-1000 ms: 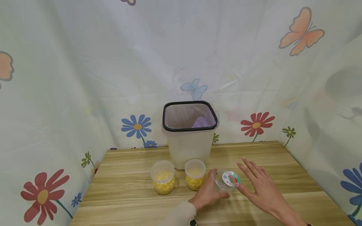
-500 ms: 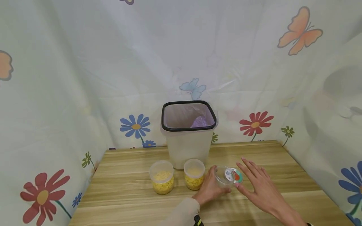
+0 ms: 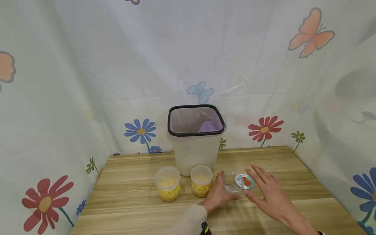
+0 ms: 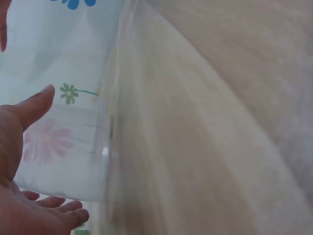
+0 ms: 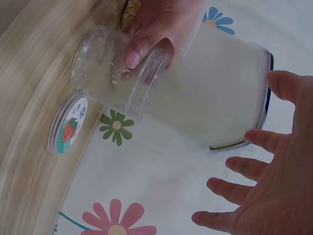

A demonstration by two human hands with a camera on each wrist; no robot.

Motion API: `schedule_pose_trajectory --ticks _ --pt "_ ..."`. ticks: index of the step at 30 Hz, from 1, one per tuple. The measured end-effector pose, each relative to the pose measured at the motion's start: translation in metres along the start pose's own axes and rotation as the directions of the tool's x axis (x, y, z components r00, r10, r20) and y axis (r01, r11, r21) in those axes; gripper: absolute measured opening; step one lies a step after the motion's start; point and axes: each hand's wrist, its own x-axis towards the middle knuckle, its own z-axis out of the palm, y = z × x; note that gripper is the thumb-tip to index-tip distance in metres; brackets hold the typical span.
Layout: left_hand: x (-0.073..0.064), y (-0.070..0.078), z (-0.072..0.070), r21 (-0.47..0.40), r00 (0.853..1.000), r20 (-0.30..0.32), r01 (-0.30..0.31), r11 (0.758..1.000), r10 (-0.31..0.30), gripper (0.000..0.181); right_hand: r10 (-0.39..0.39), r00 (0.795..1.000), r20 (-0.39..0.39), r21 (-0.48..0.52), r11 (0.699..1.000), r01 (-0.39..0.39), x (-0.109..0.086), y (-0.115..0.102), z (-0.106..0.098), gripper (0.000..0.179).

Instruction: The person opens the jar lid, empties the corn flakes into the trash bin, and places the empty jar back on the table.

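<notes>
My left hand (image 3: 218, 194) grips a clear plastic jar (image 3: 232, 183); a few pale crumbs cling inside it. In the right wrist view the thumb presses the jar's side near its open rim. Beside the jar's base a round lid (image 5: 69, 125) with a white and green label and a red strawberry picture lies on the wooden tabletop. To the right of the jar, my right hand (image 3: 270, 195) hovers with fingers spread and holds nothing; in the head view its fingertips are close to the lid.
Two translucent tubs (image 3: 160, 179) (image 3: 194, 173) partly filled with small yellow pieces stand left of the jar. Behind them is a pale lined bin (image 3: 195, 150) with a black rim and a purple bag inside. A floral curtain (image 3: 117, 65) surrounds the wooden table (image 3: 132, 209).
The jar has come from a tilt over the lid to nearly upright, so more of the lid shows to its right. My left hand moved slightly right; the right hand stayed put.
</notes>
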Motion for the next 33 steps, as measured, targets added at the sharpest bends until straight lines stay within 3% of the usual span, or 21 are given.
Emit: schedule_pose_trajectory --ticks 7,16,25,33 --pt "-0.001 0.01 -0.008 -0.052 1.0 -0.002 0.01 0.999 -0.011 0.115 -0.001 1.0 0.008 -0.003 1.0 0.001 0.002 -0.002 -0.003 0.07" --pt "-0.007 0.033 -0.025 -0.064 0.999 0.006 -0.04 0.997 0.041 0.11 -0.025 1.0 -0.014 -0.007 1.0 0.025 0.008 -0.007 -0.013 0.07" --pt "-0.012 0.049 -0.043 0.027 0.988 -0.015 -0.153 0.988 0.154 0.102 -0.025 0.999 -0.021 -0.004 1.0 0.025 0.014 -0.008 -0.018 0.071" --pt "-0.02 0.059 -0.065 0.116 0.96 -0.056 -0.266 0.957 0.274 0.096 -0.023 1.0 -0.018 0.018 1.0 0.023 0.019 -0.012 -0.021 0.071"
